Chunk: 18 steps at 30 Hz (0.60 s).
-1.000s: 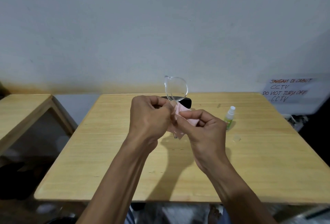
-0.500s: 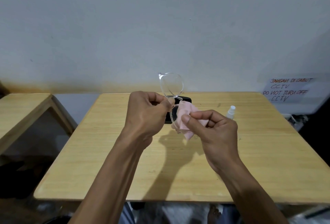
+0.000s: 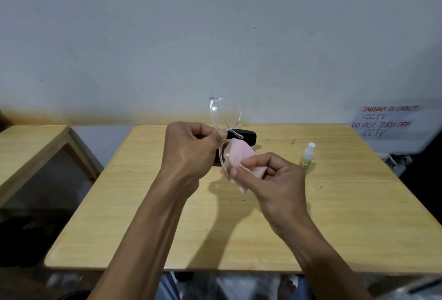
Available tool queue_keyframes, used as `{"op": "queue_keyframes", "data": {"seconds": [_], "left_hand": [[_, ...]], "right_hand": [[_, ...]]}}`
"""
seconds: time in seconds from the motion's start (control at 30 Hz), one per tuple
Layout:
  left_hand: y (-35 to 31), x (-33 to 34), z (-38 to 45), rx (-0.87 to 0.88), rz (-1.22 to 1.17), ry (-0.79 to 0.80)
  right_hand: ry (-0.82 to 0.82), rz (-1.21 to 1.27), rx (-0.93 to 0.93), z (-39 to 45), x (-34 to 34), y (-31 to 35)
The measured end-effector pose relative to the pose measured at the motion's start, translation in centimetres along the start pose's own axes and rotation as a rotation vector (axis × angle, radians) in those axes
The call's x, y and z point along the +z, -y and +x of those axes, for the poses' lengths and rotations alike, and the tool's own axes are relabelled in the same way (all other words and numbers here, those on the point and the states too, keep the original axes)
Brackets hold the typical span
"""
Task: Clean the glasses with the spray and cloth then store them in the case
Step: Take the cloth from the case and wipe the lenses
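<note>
Spray bottle (image 3: 307, 156) uncovered again (case (image 3: 248, 136) behind hands).

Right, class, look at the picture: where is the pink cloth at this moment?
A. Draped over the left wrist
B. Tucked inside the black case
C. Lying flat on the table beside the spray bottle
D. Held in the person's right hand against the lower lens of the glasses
D: the right hand pinches the pink cloth against the lower lens of the clear glasses, which the left hand holds up above the table.
</note>
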<state>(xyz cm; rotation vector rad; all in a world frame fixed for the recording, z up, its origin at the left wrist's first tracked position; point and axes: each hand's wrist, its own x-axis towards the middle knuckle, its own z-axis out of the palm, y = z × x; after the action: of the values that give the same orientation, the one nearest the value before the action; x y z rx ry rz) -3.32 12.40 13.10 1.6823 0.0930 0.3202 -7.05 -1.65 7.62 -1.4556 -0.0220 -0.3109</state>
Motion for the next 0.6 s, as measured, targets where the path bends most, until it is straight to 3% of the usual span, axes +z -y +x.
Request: {"op": "queue_keyframes", "data": {"seconds": [0.4,0.6], "left_hand": [[0.4,-0.3,-0.8,0.035,0.106,0.035],[0.6,-0.3,-1.4,0.032,0.143,0.03]], "right_hand": [[-0.055,0.171,0.055,1.0,-0.3,1.2],[-0.067,0.069,-0.001,1.5,0.2,1.5]]}}
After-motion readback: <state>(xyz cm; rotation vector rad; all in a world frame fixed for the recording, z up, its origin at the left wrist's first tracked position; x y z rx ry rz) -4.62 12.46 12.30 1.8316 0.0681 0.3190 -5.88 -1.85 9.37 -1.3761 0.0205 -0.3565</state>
